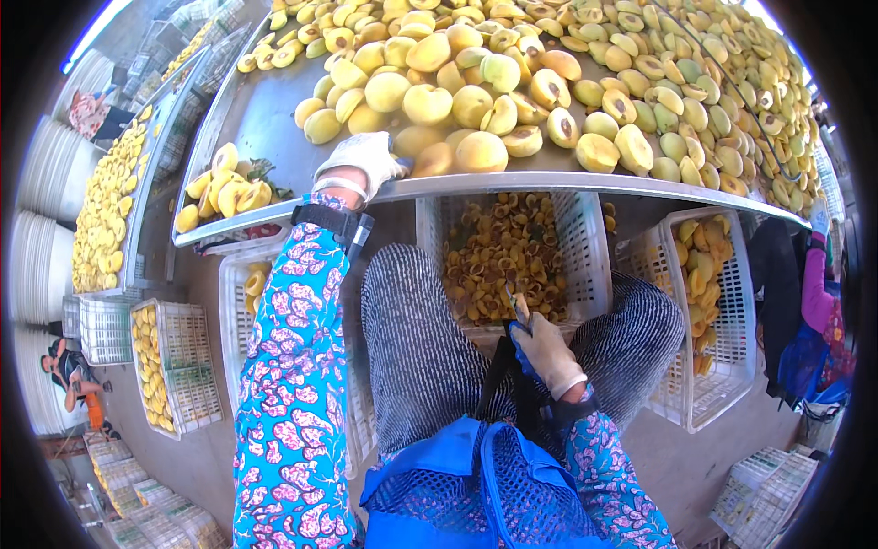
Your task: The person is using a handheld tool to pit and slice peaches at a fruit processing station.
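My left hand (363,163), in a white glove with dark fingertips, is at the near edge of a metal table (274,101). It is beside yellow peaches (427,105), several cut in half with reddish hollows or stones showing. Its fingers are partly hidden, so their grip does not show. Lower down, over my lap, my right hand (547,352) in a stained glove is closed around a small hand tool (520,309) with a narrow metal tip. That tip is above a white crate (585,261) of yellow-brown fruit scraps (508,247) between my knees.
A small pile of peach pieces (229,188) lies on the table's left corner. White crates of fruit (704,274) stand under the table at right and left. Another fruit-covered table (110,206) is at far left. A person in purple sleeves (816,288) is at the right edge.
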Tool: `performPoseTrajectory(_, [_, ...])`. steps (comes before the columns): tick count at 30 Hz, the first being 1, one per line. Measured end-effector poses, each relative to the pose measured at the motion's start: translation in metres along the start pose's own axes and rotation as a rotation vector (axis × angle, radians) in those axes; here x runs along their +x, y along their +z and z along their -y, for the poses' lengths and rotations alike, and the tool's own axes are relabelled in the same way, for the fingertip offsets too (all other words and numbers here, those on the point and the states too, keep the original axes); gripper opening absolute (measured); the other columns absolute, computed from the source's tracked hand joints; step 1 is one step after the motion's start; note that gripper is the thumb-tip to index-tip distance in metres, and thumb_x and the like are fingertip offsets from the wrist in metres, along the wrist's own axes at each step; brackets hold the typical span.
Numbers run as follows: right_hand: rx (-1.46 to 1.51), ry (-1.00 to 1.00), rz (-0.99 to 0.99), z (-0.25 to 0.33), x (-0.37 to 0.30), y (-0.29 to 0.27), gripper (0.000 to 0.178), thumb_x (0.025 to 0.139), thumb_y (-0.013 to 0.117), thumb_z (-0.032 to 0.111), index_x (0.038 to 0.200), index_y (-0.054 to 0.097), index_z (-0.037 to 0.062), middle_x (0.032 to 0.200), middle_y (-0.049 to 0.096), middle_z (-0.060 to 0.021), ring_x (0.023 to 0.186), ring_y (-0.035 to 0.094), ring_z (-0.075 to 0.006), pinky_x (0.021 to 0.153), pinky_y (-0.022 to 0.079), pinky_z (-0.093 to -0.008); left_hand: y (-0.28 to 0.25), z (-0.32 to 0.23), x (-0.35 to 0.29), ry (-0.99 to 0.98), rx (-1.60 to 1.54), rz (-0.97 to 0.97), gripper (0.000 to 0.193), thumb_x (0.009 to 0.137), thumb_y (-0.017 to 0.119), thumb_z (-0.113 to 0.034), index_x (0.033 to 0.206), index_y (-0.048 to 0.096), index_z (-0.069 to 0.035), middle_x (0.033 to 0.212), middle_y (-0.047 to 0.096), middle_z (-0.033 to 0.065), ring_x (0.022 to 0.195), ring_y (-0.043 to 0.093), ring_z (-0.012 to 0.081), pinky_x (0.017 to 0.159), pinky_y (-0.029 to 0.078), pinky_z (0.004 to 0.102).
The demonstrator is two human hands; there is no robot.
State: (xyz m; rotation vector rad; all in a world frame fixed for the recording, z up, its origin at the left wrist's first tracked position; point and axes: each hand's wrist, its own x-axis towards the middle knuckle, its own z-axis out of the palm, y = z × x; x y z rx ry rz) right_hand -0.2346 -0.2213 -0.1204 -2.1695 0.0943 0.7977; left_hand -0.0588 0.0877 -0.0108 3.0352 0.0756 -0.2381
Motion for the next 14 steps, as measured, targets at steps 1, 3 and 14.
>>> performPoseTrajectory(1, [0.003, -0.003, -0.005, 0.000, -0.001, 0.003, 0.040, 0.086, 0.057, 0.030, 0.100, 0.053, -0.0075, 0.094, 0.061, -0.0309, 0.095, 0.058, -0.0442, 0.081, 0.045, -0.0463, -0.004, -0.003, 0.001, -0.014, 0.059, 0.083, 0.047, 0.073, 0.070, -0.037, 0.106, 0.062, -0.005, 0.101, 0.064, 0.0196, 0.096, 0.060, 0.0344, 0.082, 0.048, 0.0409])
performPoseTrajectory(3, [0.022, -0.044, -0.023, -0.003, 0.001, 0.004, 0.041, 0.086, 0.058, 0.029, 0.102, 0.053, -0.0078, 0.095, 0.061, -0.0308, 0.095, 0.058, -0.0438, 0.081, 0.045, -0.0460, 0.001, -0.003, 0.009, 0.013, 0.043, 0.051, 0.046, 0.072, 0.071, -0.036, 0.105, 0.062, -0.005, 0.099, 0.064, 0.0196, 0.095, 0.061, 0.0342, 0.082, 0.048, 0.0407])
performPoseTrajectory(14, [0.430, 0.119, 0.015, 0.024, -0.008, -0.013, 0.031, 0.087, 0.060, 0.030, 0.096, 0.056, 0.0014, 0.088, 0.066, -0.0160, 0.077, 0.065, -0.0276, 0.068, 0.048, -0.0386, 0.015, 0.021, -0.093, 0.281, -0.873, -0.724, 0.046, 0.089, 0.061, -0.012, 0.132, 0.046, -0.004, 0.120, 0.056, 0.0144, 0.111, 0.054, 0.0256, 0.098, 0.044, 0.0390])
